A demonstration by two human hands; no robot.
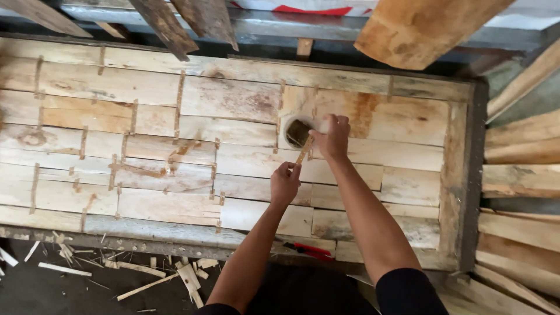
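Over the middle of the worktop (466, 175), a panel of pale veneer sheets (146, 169) joined with short brown tape strips (178, 105), both hands sit close together beside a round knot hole (297, 132). The right hand (331, 137) is closed around a roll of tape at the hole's edge, while the left hand (284, 182) pinches the free end of the tape strip (304, 150) stretched between them. Doing this well, I'd judge, means keeping the strip taut and pressing it flat — the veneer looks thin, rough-grained and easily split. A red utility knife (309, 251) lies at the near edge, and offcuts (146, 271) litter the floor.
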